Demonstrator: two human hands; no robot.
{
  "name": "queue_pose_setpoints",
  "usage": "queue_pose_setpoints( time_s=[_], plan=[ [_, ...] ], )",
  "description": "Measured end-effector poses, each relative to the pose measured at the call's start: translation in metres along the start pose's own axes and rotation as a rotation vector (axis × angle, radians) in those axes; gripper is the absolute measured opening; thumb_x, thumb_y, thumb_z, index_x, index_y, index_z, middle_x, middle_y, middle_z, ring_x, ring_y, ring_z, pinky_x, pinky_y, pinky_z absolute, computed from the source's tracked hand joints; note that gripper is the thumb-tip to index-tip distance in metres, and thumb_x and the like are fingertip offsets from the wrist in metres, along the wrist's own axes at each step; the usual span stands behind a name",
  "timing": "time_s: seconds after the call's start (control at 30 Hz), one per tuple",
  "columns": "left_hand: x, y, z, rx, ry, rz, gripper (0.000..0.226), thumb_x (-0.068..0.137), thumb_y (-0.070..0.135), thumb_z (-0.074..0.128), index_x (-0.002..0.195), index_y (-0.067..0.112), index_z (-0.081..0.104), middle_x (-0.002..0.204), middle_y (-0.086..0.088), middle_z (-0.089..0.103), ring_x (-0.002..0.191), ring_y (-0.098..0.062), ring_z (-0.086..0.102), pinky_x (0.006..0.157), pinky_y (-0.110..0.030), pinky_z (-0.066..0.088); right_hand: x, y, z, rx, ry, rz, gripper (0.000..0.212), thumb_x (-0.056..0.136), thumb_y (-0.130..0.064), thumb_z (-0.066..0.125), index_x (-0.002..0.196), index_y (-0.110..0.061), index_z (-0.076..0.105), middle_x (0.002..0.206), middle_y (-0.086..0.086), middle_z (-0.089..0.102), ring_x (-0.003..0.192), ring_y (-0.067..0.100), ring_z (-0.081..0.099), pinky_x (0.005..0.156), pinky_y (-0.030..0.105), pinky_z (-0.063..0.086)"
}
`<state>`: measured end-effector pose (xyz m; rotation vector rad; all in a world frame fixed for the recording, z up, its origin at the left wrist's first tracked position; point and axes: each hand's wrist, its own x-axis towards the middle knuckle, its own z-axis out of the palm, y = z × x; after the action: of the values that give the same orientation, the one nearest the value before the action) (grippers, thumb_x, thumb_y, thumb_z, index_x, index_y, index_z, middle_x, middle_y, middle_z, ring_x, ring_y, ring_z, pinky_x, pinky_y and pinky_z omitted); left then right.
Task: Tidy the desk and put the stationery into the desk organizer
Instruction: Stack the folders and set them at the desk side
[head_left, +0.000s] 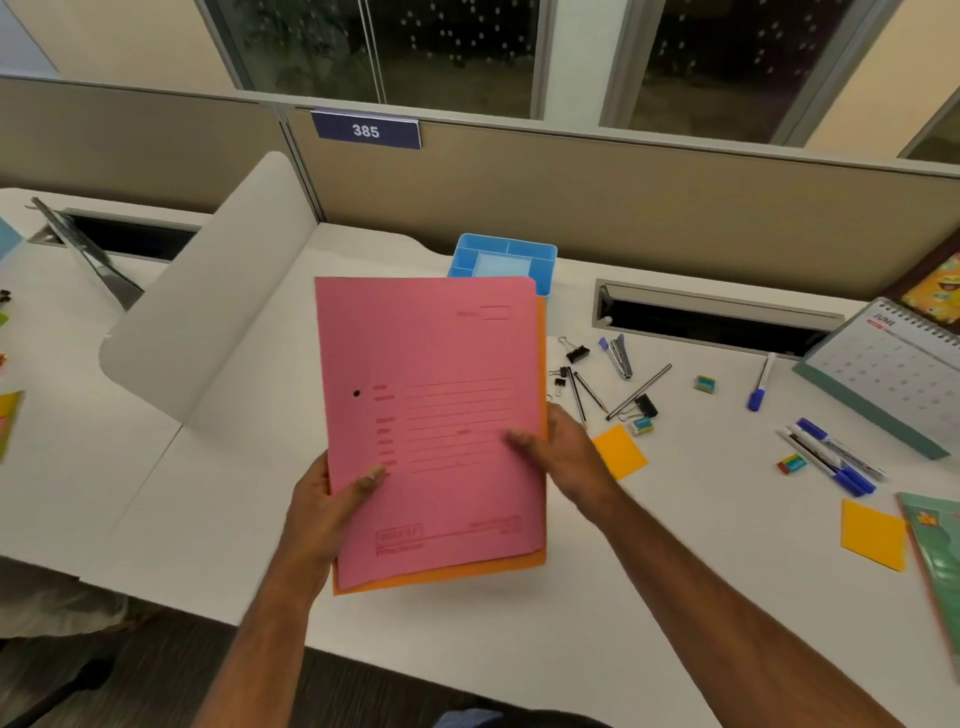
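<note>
You hold pink folder (431, 415) stacked on orange folder (441, 574) above bench (208, 493); left hand (324, 512) grip and right hand (563, 452) grip both clamped on stack edges. Judged step: squaring folders. Next: set stack aside. Blue organizer (511, 260) just beyond folders, visible compartments empty. Pens (639, 392), clips lie right of right grip.

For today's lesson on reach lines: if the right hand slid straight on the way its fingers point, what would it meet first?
The right hand points left across the pink folder; probably the left hand's thumb, though depth is unclear.
</note>
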<state>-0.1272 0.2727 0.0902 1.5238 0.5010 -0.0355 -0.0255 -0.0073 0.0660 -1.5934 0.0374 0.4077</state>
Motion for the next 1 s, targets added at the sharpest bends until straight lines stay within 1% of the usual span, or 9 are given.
queue_pose_setpoints(
  time_s=[0.17,0.27,0.43,0.53,0.63,0.73,0.83,0.9,1.0],
  plan=[
    [0.002,0.005,0.059,-0.019,-0.112,0.025,0.040,0.088,0.015,0.078,0.125,0.018,0.065,0.114,-0.003,0.077,0.098,-0.026,0.076,0.076,-0.041,0.064,-0.018,-0.024,-0.051,0.058,0.177,-0.070,0.040,0.085,-0.023,0.082,0.121,-0.013,0.068,0.113,0.002,0.077,0.103,0.022,0.074,0.086,0.036,0.062],
    [0.005,0.008,0.088,0.039,-0.198,0.041,0.040,0.088,0.015,0.079,0.125,0.019,0.064,0.113,0.001,0.077,0.099,-0.023,0.076,0.077,-0.037,0.064,-0.037,-0.026,-0.084,0.047,0.213,-0.073,0.037,0.087,-0.016,0.080,0.122,-0.013,0.068,0.112,-0.001,0.078,0.101,0.019,0.075,0.079,0.027,0.061],
    [0.006,0.011,0.131,0.142,-0.315,0.067,0.046,0.087,0.016,0.082,0.128,0.022,0.062,0.115,0.005,0.076,0.102,-0.018,0.075,0.083,-0.039,0.063,-0.072,-0.022,-0.122,-0.014,0.333,-0.096,0.035,0.089,-0.019,0.076,0.123,-0.022,0.066,0.109,-0.013,0.077,0.097,0.006,0.073,0.071,0.018,0.058],
    [0.004,0.010,0.151,0.211,-0.315,0.097,0.043,0.086,0.019,0.083,0.125,0.024,0.065,0.111,0.009,0.077,0.099,-0.013,0.074,0.081,-0.034,0.063,-0.089,-0.020,-0.140,0.000,0.407,-0.114,0.031,0.089,-0.012,0.076,0.114,-0.027,0.066,0.099,-0.022,0.076,0.092,0.002,0.073,0.070,0.014,0.056],
    [0.000,0.007,0.169,0.311,-0.330,0.122,0.030,0.087,0.018,0.081,0.114,0.027,0.070,0.102,0.010,0.077,0.093,-0.012,0.073,0.083,-0.037,0.063,-0.107,-0.014,-0.153,-0.012,0.488,-0.138,0.025,0.083,-0.020,0.079,0.104,-0.025,0.067,0.095,-0.019,0.077,0.089,0.005,0.073,0.070,0.013,0.055],
    [-0.008,0.007,0.182,0.303,-0.356,0.134,0.029,0.085,0.014,0.083,0.108,0.027,0.071,0.099,0.007,0.078,0.093,-0.014,0.073,0.085,-0.038,0.062,-0.120,-0.006,-0.157,-0.022,0.554,-0.182,0.040,0.078,-0.020,0.083,0.111,-0.028,0.063,0.101,-0.020,0.075,0.094,0.004,0.072,0.075,0.014,0.056],
    [-0.015,0.017,0.195,0.224,-0.365,0.141,0.039,0.082,0.007,0.084,0.113,0.027,0.071,0.103,0.005,0.078,0.097,-0.016,0.074,0.086,-0.036,0.062,-0.125,-0.004,-0.158,-0.009,0.571,-0.197,0.055,0.073,-0.015,0.087,0.116,-0.035,0.058,0.107,-0.026,0.073,0.102,-0.001,0.069,0.079,0.012,0.055],
    [-0.018,0.023,0.201,0.178,-0.356,0.145,0.043,0.081,0.005,0.084,0.116,0.027,0.071,0.105,0.004,0.079,0.099,-0.016,0.074,0.087,-0.035,0.061,-0.127,-0.003,-0.158,0.000,0.589,-0.199,0.055,0.070,-0.020,0.087,0.115,-0.036,0.058,0.106,-0.028,0.072,0.103,-0.002,0.069,0.081,0.013,0.056],
    [-0.020,0.028,0.206,0.150,-0.335,0.146,0.042,0.081,0.006,0.085,0.117,0.024,0.073,0.105,0.003,0.079,0.099,-0.018,0.074,0.090,-0.042,0.060,-0.129,-0.005,-0.160,0.013,0.623,-0.217,0.048,0.070,-0.025,0.084,0.111,-0.035,0.061,0.101,-0.029,0.073,0.099,-0.001,0.070,0.083,0.016,0.058]
  ],
)
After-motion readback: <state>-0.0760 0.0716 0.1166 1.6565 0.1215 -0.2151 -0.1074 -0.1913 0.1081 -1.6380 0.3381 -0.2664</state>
